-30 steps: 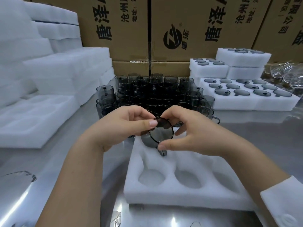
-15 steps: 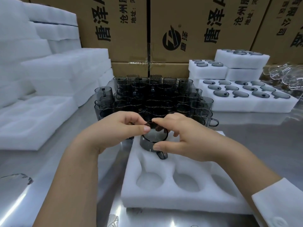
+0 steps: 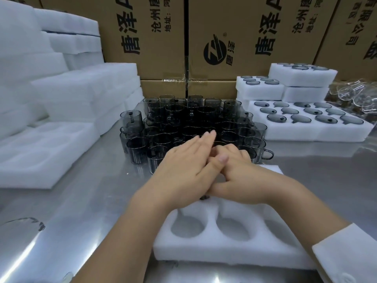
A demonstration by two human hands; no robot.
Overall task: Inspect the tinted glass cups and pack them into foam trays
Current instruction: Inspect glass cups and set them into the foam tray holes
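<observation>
Beneath left hand [image 3: 183, 170], cup [image 3: 204, 198] handle nearward.

The left hand [image 3: 183, 166] lies flat, fingers straight, across the right hand [image 3: 244, 177]. The right hand's fingers are mostly hidden beneath.

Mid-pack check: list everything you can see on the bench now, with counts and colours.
Loose glass cups: dozens, smoky grey, clustered mid-table behind the hands.
Cup under the hands: one, dark, nearly all hidden.
Near foam tray: one, white, front centre, two empty pockets showing.
Filled foam trays: several, white, right side, stacked.
Empty foam tray: one, white, left.
Foam stacks: several, white, back left.
Cardboard boxes: several, brown, black print, behind.
Clear glassware: count unclear, far right.
Table: one, steel.
Left hand: one, fingers straight, over the right hand.
Right hand: one, underneath, grip hidden; white sleeve.
</observation>
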